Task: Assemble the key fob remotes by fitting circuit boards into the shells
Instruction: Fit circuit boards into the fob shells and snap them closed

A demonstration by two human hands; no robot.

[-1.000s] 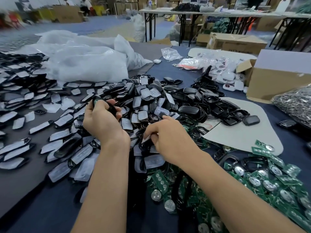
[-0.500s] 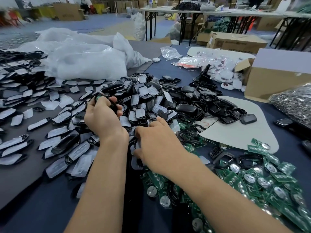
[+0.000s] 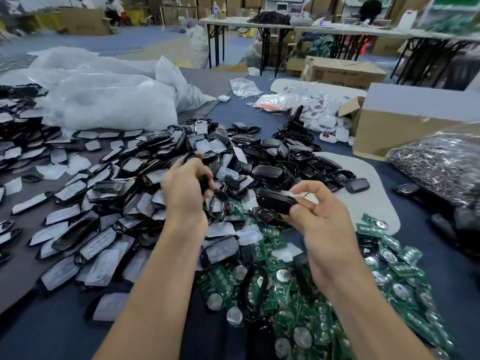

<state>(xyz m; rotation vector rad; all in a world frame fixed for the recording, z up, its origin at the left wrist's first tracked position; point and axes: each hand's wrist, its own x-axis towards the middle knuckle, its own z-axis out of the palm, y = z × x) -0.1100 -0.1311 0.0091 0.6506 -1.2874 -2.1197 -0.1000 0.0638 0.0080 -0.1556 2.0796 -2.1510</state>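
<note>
Left hand (image 3: 185,196) grips a dark fob part (image 3: 202,181), mostly hidden. Right hand (image 3: 322,219) pinches 1 black shell (image 3: 274,201) above the circuit boards (image 3: 298,315). No board visibly seated. Loose shells (image 3: 124,193) lie heaped, so most assembly is judged outstanding.

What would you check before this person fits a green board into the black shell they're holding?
1. Right-hand grip holds the glossy black plastic shell: ok.
2. Left-hand grip free for a board: not ok, it holds another dark plastic part.
3. Green circuit boards with round silver cells within reach: ok, piled under the hands.
4. Shell's open side facing up: cannot tell.
5. Shell empty of any board: cannot tell.
</note>
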